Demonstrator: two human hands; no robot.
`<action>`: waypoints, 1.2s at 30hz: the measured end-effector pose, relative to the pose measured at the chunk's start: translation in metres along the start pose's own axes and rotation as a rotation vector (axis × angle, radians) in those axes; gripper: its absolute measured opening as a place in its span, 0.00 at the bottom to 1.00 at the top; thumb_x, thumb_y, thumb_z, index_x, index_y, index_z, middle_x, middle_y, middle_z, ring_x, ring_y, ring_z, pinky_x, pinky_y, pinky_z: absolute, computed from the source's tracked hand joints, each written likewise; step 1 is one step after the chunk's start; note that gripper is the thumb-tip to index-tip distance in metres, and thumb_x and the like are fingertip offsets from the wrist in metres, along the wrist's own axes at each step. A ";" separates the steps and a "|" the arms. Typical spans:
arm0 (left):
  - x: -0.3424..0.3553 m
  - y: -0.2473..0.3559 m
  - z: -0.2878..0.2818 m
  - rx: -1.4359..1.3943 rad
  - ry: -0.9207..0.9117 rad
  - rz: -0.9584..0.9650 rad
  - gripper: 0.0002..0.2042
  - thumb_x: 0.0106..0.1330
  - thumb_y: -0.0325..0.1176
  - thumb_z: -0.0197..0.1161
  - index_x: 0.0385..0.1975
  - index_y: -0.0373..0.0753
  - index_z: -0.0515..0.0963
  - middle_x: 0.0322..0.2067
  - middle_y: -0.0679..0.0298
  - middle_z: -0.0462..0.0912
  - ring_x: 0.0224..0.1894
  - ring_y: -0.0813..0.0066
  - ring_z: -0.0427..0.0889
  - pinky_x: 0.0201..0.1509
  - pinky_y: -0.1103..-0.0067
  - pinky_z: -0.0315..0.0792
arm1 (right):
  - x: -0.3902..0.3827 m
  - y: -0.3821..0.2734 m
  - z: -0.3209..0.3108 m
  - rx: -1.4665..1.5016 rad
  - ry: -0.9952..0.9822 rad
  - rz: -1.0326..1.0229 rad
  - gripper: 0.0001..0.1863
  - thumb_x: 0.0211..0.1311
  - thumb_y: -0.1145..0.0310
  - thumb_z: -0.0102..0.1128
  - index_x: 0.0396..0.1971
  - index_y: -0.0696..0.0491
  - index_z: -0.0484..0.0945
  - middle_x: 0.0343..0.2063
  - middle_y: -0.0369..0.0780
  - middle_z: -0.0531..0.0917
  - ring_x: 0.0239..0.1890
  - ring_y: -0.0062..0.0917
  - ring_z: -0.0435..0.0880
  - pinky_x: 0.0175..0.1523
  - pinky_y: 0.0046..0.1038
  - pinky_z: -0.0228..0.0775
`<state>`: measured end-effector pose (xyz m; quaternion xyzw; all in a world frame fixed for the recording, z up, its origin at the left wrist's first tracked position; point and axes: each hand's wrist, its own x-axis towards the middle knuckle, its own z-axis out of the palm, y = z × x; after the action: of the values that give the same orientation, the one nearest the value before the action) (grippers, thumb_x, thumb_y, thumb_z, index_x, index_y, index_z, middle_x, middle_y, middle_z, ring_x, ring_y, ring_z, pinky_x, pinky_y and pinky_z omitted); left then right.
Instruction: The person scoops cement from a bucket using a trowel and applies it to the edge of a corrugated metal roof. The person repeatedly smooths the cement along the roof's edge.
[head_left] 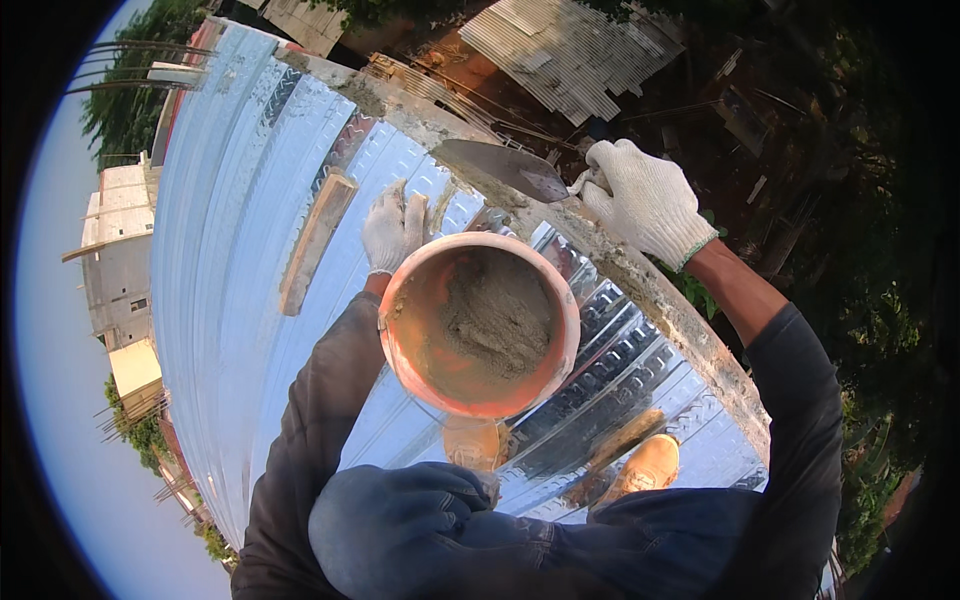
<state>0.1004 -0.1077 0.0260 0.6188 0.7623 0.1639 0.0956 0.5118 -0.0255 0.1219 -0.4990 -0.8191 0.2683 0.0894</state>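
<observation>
My right hand (645,195), in a white knitted glove, is closed round the handle of a trowel (500,168). Its pointed, mortar-stained blade reaches left over the rough top edge of a masonry wall (660,290). My left hand (394,228), gloved the same way, rests on the shiny ribbed metal sheeting (250,150) with its fingers stretched out. Just beside its wrist stands an orange bucket (400,345), partly covering that forearm from view. Grey wet mortar (495,315) lies inside the bucket, heaped toward one side.
A wooden block (316,243) lies on the sheeting left of my left hand. Another wood piece (625,440) is by my shoe (650,463). Past the wall the ground drops away, with a lower corrugated roof (570,55) and trees. Buildings (122,240) stand far left.
</observation>
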 end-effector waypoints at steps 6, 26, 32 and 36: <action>0.002 0.001 -0.010 0.009 0.035 0.051 0.29 0.82 0.52 0.61 0.69 0.34 0.81 0.56 0.41 0.89 0.59 0.39 0.87 0.66 0.53 0.78 | 0.031 0.021 0.015 -0.208 -0.102 -0.048 0.26 0.73 0.44 0.70 0.39 0.56 0.88 0.36 0.49 0.90 0.40 0.50 0.92 0.47 0.51 0.85; 0.001 -0.001 -0.008 0.028 0.051 0.058 0.29 0.82 0.52 0.61 0.69 0.33 0.82 0.58 0.40 0.89 0.60 0.39 0.86 0.68 0.53 0.77 | 0.043 0.006 0.017 -0.237 -0.176 -0.127 0.19 0.68 0.55 0.70 0.41 0.57 0.95 0.37 0.53 0.94 0.42 0.50 0.96 0.48 0.49 0.90; 0.000 -0.007 -0.006 0.031 0.060 0.059 0.30 0.81 0.53 0.60 0.69 0.32 0.82 0.57 0.40 0.89 0.60 0.37 0.86 0.68 0.52 0.77 | 0.056 -0.002 0.008 -0.288 -0.219 -0.173 0.16 0.65 0.59 0.72 0.41 0.56 0.96 0.39 0.51 0.95 0.43 0.48 0.97 0.49 0.47 0.91; 0.001 -0.044 0.012 0.203 0.059 0.198 0.31 0.81 0.54 0.59 0.69 0.31 0.82 0.58 0.40 0.89 0.61 0.37 0.86 0.68 0.52 0.77 | 0.059 0.001 -0.001 -0.286 -0.210 -0.203 0.17 0.66 0.56 0.73 0.42 0.55 0.96 0.39 0.50 0.95 0.44 0.48 0.97 0.51 0.47 0.92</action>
<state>0.0643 -0.1133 -0.0012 0.6925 0.7125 0.1129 -0.0064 0.4844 0.0269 0.1150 -0.3908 -0.8998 0.1894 -0.0420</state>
